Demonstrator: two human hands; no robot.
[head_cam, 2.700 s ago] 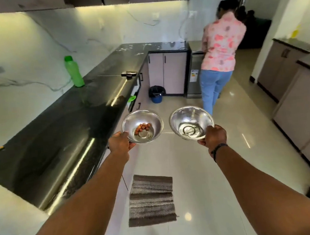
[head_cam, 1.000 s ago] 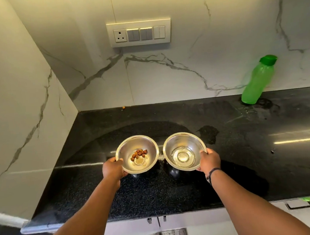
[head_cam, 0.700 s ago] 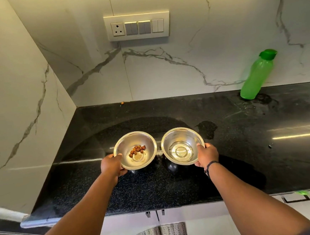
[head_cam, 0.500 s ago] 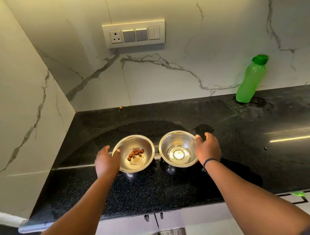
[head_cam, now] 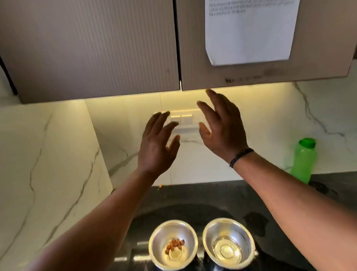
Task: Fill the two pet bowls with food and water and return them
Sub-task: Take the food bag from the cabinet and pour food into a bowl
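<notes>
Two steel bowls stand side by side on the black countertop (head_cam: 307,215). The left bowl (head_cam: 173,243) holds a few brown kibble pieces. The right bowl (head_cam: 228,242) holds a little clear water. Both of my hands are raised well above them, in front of the wall. My left hand (head_cam: 158,146) is open with fingers spread and empty. My right hand (head_cam: 221,125), with a dark band at the wrist, is open too, its fingertips just below the bottom edge of the upper cabinet (head_cam: 93,45).
A green bottle (head_cam: 303,160) stands against the marble backsplash at the right. A switch panel (head_cam: 186,119) sits on the wall behind my hands. A printed sheet (head_cam: 249,20) is stuck on the right cabinet door. A marble side wall closes off the left.
I set both bowls on the countertop and let them go. Both hands rose from the bowls toward the upper cabinet, and my view tilted up.
</notes>
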